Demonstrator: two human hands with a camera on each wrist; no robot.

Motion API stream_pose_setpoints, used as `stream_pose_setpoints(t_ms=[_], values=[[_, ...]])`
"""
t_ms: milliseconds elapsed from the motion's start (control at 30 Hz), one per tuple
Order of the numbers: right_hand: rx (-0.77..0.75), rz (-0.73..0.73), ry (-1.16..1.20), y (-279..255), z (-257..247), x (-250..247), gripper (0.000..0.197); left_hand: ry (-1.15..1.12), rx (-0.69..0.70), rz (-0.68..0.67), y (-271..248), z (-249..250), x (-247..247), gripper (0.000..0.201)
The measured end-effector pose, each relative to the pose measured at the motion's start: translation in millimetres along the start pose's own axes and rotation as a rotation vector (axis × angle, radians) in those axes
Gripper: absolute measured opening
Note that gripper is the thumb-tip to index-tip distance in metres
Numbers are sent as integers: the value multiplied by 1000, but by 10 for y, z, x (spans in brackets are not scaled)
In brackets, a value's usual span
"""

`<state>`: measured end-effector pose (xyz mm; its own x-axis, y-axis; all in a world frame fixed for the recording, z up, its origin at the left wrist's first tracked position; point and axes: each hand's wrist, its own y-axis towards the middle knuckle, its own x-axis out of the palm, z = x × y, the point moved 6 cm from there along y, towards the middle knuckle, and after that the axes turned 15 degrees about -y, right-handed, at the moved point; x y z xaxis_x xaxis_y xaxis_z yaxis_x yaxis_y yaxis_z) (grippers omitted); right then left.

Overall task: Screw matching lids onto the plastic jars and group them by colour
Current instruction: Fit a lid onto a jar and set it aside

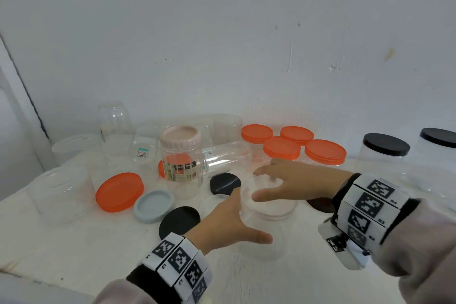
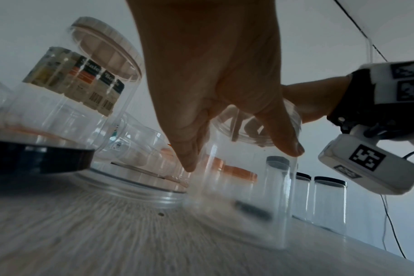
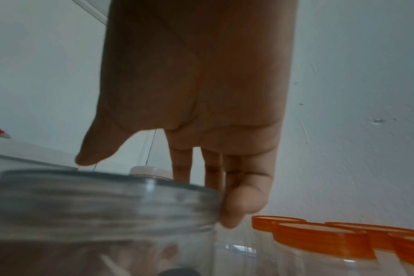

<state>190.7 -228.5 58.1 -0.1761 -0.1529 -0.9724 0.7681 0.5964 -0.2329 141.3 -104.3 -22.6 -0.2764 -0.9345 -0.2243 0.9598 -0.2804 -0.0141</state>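
A clear jar (image 1: 267, 242) (image 2: 243, 196) stands in the middle of the white table with a clear lid (image 1: 271, 207) (image 3: 102, 201) on its mouth. My left hand (image 1: 253, 216) (image 2: 241, 156) holds the jar's body, fingers on its left side and thumb at the front. From above, my right hand (image 1: 256, 184) (image 3: 160, 186) spans the lid, fingers curled over its far rim and thumb at the near rim. Jar and lid are blurred in both wrist views.
Loose lids lie to the left: orange (image 1: 119, 191), grey-blue (image 1: 154, 208), two black (image 1: 179, 221) (image 1: 225, 183), one clear (image 1: 214, 201). A pink-lidded jar (image 1: 180, 163) stands behind them. Several orange-lidded jars (image 1: 281, 148) and two black-lidded jars (image 1: 385, 153) line the wall. Lidless clear jars (image 1: 61, 192) crowd the left.
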Motion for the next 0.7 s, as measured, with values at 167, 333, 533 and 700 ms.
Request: stream_pose_setpoints(t_ms=[167, 333, 533, 700], values=[[-41, 38, 218, 308, 196, -117, 52, -42, -47, 74, -27, -69, -150, 108], [-59, 134, 44, 786, 350, -213, 40, -94, -88, 123, -114, -48, -260, 94], [-110, 122, -232, 1355, 280, -92, 68, -189, -90, 194, -249, 28, -406, 79], [-115, 170, -345, 1715, 135, -47, 89, -223, -47, 335, -351, 9, -550, 84]])
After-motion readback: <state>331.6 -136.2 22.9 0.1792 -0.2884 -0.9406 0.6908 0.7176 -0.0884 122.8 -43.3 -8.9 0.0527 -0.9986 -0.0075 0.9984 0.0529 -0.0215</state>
